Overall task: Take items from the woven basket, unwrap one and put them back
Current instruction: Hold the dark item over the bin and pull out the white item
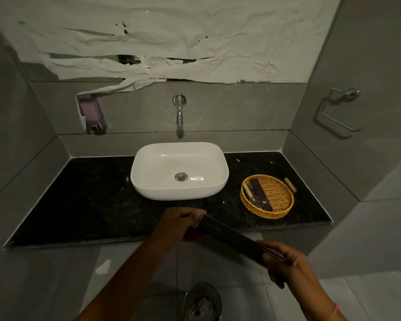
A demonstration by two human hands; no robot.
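Note:
A long dark box (pixel 232 237) is held between both hands, in front of the counter's front edge. My left hand (pixel 181 224) grips its upper left end and my right hand (pixel 285 262) grips its lower right end. The round woven basket (pixel 280 212) sits on the black counter to the right of the sink. Inside it lie two more dark boxes (pixel 261 193) and a small pale stick-like item (pixel 247 191). Both of the basket's wooden handles show; the right handle (pixel 290 184) sticks out at its far side.
A white basin (pixel 155 181) stands mid-counter under a wall tap (pixel 179 112). A soap dispenser (pixel 92 114) hangs on the left wall part, a towel ring (pixel 336 112) on the right wall. Torn paper covers the mirror. A metal bin (pixel 203 302) stands on the floor below.

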